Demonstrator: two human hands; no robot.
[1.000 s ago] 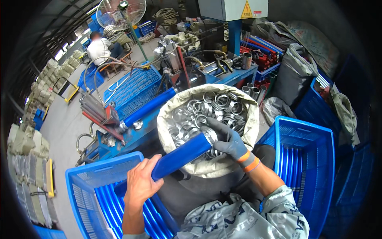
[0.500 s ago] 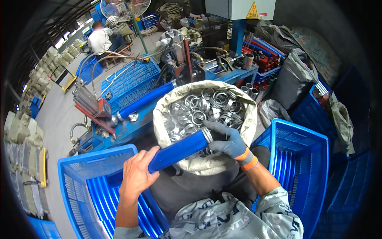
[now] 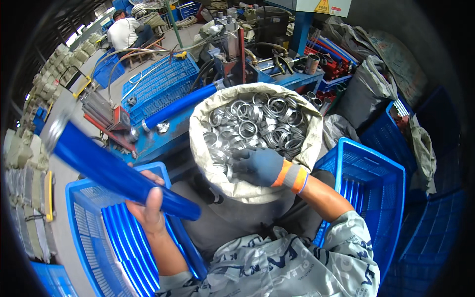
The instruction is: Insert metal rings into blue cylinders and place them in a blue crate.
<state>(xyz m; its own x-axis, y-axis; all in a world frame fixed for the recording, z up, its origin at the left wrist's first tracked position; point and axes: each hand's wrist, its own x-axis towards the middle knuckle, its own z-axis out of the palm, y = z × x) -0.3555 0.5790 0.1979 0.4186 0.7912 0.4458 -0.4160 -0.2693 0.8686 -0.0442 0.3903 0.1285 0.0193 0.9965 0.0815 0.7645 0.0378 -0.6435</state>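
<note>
My left hand [image 3: 150,202] is closed round a glossy blue tube [image 3: 106,163], which slants from upper left to lower right above the left crate. A silvery metal ring [image 3: 57,132], blurred, sits on the tube's upper left end; the lower right end shows no ring. My right hand [image 3: 264,167], in a grey-blue glove with an orange cuff, reaches into a pale woven sack [image 3: 208,177]. Its fingers are stretched out over the loose metal rings [image 3: 247,129] inside, with the fingertips partly blurred and hidden. I cannot make out a ring in that hand.
Blue crates with blue tubes stand on my left [image 3: 74,198] and right [image 3: 396,185]. Beyond the sack is a blue bench [image 3: 173,141] with clamp machinery [image 3: 101,111] and another blue tube [image 3: 183,105]. A seated person [image 3: 123,32] is far left.
My left hand has moved left and swung the tube round, so its ringed end points to the upper left. My right hand has left that end and gone down into the sack.
</note>
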